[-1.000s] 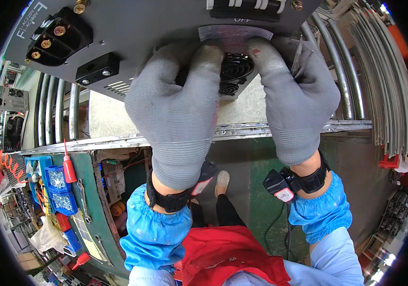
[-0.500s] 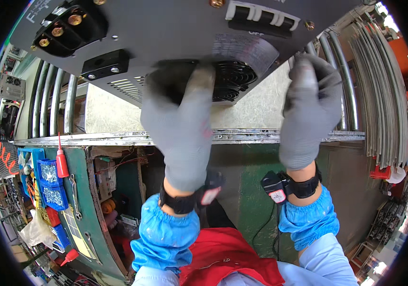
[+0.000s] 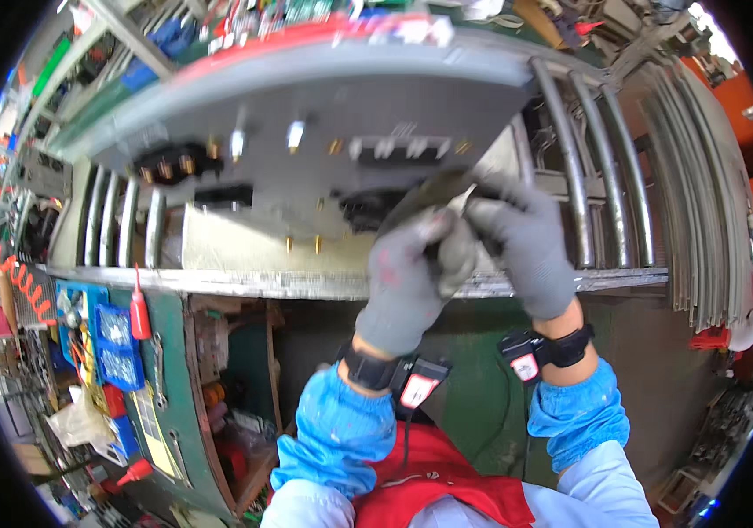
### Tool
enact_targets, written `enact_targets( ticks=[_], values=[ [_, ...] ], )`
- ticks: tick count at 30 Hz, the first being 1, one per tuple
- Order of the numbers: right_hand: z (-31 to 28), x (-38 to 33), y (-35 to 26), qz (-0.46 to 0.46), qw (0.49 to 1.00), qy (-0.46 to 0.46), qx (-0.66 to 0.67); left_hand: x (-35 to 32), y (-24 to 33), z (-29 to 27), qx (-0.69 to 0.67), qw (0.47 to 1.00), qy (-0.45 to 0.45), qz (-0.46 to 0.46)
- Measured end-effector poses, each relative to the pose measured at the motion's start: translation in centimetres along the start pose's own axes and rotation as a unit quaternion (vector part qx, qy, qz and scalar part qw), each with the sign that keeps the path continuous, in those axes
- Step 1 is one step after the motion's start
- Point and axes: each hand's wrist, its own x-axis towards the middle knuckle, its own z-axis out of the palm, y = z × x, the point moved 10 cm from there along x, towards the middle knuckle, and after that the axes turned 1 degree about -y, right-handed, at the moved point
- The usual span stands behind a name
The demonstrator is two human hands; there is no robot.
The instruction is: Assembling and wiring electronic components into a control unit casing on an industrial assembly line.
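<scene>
Both hands wear grey knit gloves and meet in front of a large dark grey metal panel (image 3: 288,167), part of a boxy machine. My left hand (image 3: 407,273) has its fingers curled. My right hand (image 3: 522,246) is closed with its fingertips beside the left one's. A small pale piece (image 3: 463,201) shows at the right fingertips; blur hides what it is. Behind the hands, a round black fan grille (image 3: 368,209) is partly covered. Above it on the panel sits a row of breaker switches (image 3: 400,150), with a black terminal block (image 3: 176,164) at the left.
Under the machine is a pale metal sheet (image 3: 218,242), flanked by steel rollers (image 3: 574,167). Stacked thin sheets (image 3: 693,194) stand at the right. On the green bench side at left are a red squeeze bottle (image 3: 139,308), blue bins of small hardware (image 3: 120,343) and a wrench (image 3: 159,370).
My hands have come from well apart to close together in front of the panel. The panel now appears lower and smaller, with more of the bench behind it in sight.
</scene>
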Motion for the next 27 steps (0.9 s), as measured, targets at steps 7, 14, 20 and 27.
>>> enact_targets(
  ticks=[7,14,20,27],
  values=[
    [-7.6,-0.5,3.6,-0.017,0.993,0.11,0.024,2.4,-2.7,5.3,0.306,0.949,0.071,0.031],
    [-15.9,-5.9,6.5,0.083,0.981,0.173,-0.041,21.7,-3.6,8.6,0.075,0.985,0.063,0.139],
    [-22.3,-6.4,7.1,0.184,0.968,0.169,0.019,37.6,-8.2,13.9,-0.02,0.994,-0.079,-0.079],
    [-30.2,-4.5,3.3,0.133,0.964,0.231,0.002,41.7,-14.2,12.7,0.188,0.96,-0.152,-0.139]
  ],
)
